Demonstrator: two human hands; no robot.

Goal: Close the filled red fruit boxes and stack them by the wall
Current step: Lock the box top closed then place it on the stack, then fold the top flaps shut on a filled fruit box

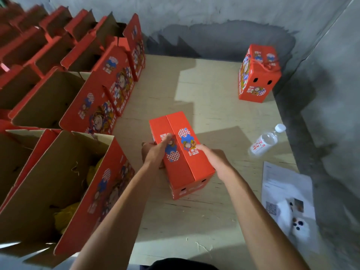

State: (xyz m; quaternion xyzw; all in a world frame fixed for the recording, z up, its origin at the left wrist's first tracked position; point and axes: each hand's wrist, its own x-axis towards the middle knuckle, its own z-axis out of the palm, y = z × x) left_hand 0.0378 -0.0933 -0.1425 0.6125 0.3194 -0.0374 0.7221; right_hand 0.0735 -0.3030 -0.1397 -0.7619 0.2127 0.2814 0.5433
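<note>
- A closed red fruit box, printed with cartoon figures and checks, is held above the cardboard floor sheet.
- It is gripped at both sides by the left hand and right hand, fingers curled.

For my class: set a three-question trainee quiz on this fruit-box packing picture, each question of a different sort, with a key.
1. True or false: the box under both hands has its top flaps shut.
2. Multiple choice: what lies on the floor to the right of that box? A. a water bottle on its side B. a roll of tape C. a pair of scissors
3. Fill in: the closed box by the far wall is tied with ___.

Key:
1. True. The left hand and right hand hold its two sides.
2. A
3. String
</note>
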